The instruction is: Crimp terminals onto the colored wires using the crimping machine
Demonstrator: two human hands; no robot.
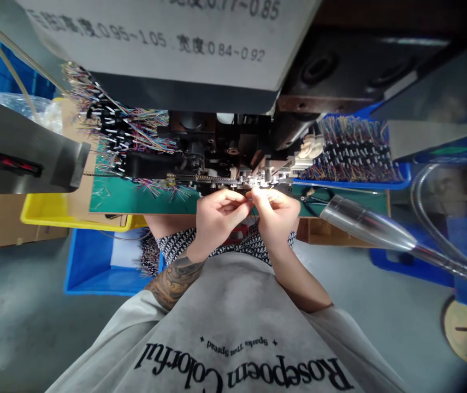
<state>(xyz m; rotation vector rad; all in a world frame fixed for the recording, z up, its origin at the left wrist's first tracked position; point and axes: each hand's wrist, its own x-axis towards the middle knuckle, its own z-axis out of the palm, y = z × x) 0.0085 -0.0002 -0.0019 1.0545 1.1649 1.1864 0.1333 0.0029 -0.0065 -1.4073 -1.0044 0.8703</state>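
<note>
Leaning in close now, both hands meet at the bright nose of the machine (233,150), at twelve o'clock. The left hand (219,218) curls, thumb and index pinched together; the right hand (279,215) mirrors it, fingertips almost touching the left's. Whatever sits in that pinch is too small and glare-struck to make out, so I cannot tell what either has hold of!

Look to ten o'clock from them: wire bundles (114,128) piled beside the machine, black in the middle, flecked with white pieces, thin ends splaying pink, blue, yellow and white. Over at two o'clock, more bundles (354,153) pack a blue tray (406,176) in rows, dark-bodied, white bits showing. Green table (112,204) underneath, clear nozzle (366,225) angling in just past three!
</note>
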